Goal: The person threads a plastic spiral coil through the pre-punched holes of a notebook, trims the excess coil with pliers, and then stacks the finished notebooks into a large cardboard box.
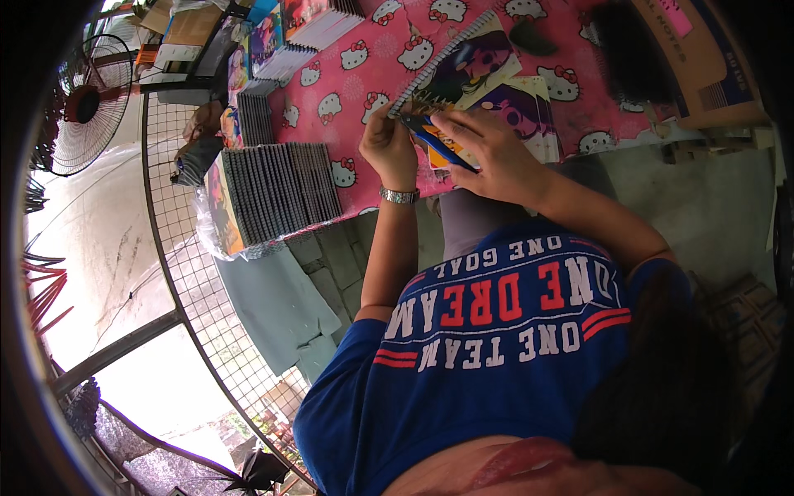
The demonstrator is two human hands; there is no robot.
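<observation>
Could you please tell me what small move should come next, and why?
Probably a gentle squeeze of the blue-handled tool by the right hand: the tool's head sits at the near end of the coil on the notebook, which the left hand seems to steady. Whether the tool already touches the coil is unclear.

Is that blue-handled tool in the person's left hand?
No, the right hand holds the blue-handled tool, while the left hand, with a watch on its wrist, pinches the notebook's spiral binding at its near end.
</observation>
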